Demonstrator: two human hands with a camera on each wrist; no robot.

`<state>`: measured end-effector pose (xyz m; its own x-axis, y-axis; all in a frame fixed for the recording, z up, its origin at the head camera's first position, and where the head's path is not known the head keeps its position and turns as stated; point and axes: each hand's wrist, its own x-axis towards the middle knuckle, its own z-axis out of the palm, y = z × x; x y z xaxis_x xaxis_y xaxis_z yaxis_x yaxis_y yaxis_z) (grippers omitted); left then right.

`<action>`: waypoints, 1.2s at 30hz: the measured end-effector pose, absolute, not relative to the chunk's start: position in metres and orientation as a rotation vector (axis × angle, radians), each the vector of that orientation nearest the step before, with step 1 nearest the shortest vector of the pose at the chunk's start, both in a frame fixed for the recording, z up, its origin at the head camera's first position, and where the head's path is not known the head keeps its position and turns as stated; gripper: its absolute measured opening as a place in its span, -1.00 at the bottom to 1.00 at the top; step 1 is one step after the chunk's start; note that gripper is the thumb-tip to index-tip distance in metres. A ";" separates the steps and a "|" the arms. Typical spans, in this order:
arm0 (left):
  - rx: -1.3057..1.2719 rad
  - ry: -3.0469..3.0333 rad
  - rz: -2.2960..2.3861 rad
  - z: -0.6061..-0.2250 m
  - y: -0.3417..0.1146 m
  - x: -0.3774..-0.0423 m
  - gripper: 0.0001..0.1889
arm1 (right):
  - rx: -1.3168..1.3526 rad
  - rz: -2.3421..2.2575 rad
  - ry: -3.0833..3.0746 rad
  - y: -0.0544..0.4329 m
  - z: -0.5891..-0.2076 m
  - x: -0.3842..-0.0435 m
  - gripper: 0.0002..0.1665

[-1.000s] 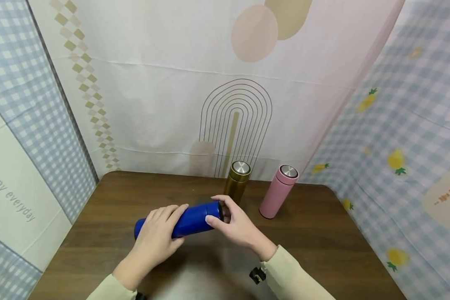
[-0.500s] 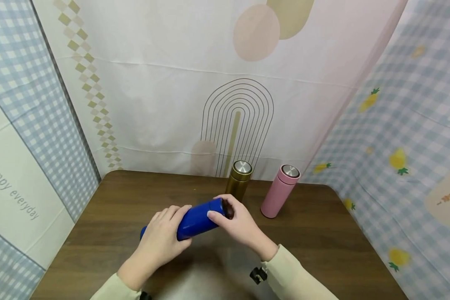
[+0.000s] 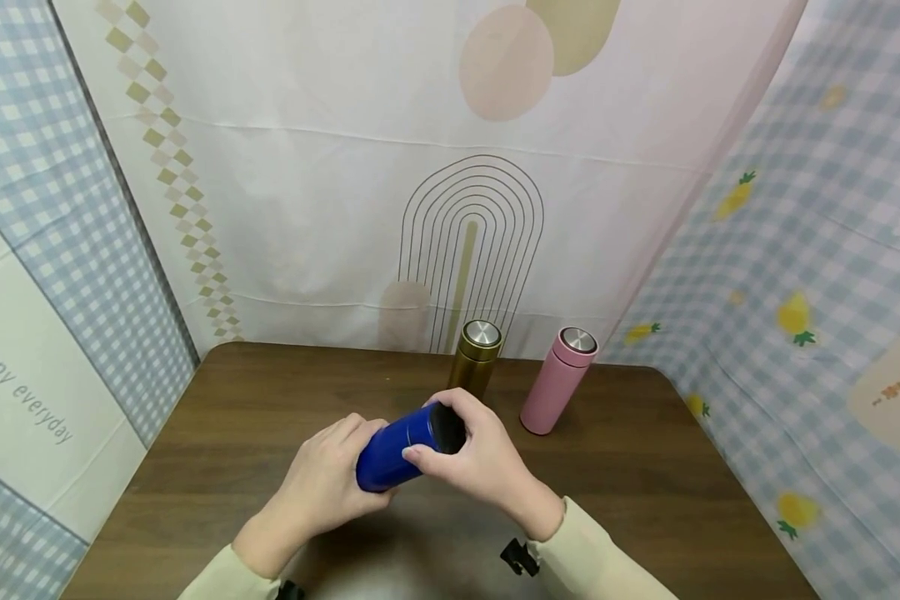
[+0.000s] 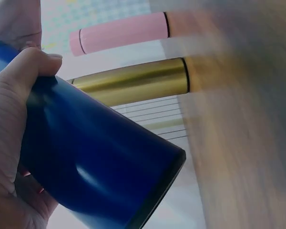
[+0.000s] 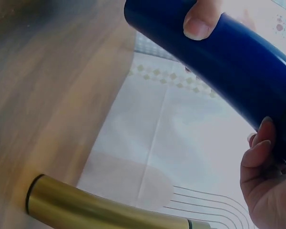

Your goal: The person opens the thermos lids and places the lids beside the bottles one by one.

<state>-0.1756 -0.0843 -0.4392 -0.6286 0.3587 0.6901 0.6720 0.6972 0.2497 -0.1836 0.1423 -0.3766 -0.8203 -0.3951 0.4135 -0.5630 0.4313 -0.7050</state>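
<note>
A blue thermos (image 3: 390,458) is held at a slant over the table, its black-topped lid end up toward the right. My left hand (image 3: 326,475) wraps round its body, hiding the lower part in the head view. The fingers and thumb of my right hand (image 3: 483,450) curl round the lid end. In the left wrist view the dark-rimmed base of the thermos (image 4: 105,152) points down to the right. From the right wrist, the thumb of my left hand (image 5: 200,21) shows across the blue body, while my right hand (image 5: 271,186) grips the other end.
Behind the hands a gold thermos (image 3: 472,367) stands upright, partly covered by my right hand. To its right is an upright pink thermos (image 3: 557,387). The brown wooden table (image 3: 270,383) ends at a patterned cloth backdrop (image 3: 307,208), with checked cloths at both sides.
The blue thermos has swung from nearly level to a steeper tilt, its lid end turning more toward the head camera. Both hands keep hold of it; the gold and pink thermoses stay put.
</note>
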 end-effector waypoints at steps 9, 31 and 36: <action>-0.833 -2.364 -0.732 -0.434 -0.088 -0.174 -0.34 | 0.915 1.333 -2.492 0.147 -0.376 -0.184 -0.48; -0.623 -2.471 -0.657 -0.441 -0.100 -0.176 -0.13 | 0.627 1.365 -2.762 0.144 -0.388 -0.187 -0.41; -0.651 -2.481 -0.630 -0.442 -0.100 -0.176 -0.13 | 0.598 1.436 -2.782 0.145 -0.390 -0.188 -0.42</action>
<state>-0.1759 -0.1004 -0.4421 -0.7631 0.3201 0.5614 0.5492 0.7791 0.3023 -0.1879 0.1447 -0.3898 -0.9286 -0.3482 0.1286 -0.3065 0.5239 -0.7947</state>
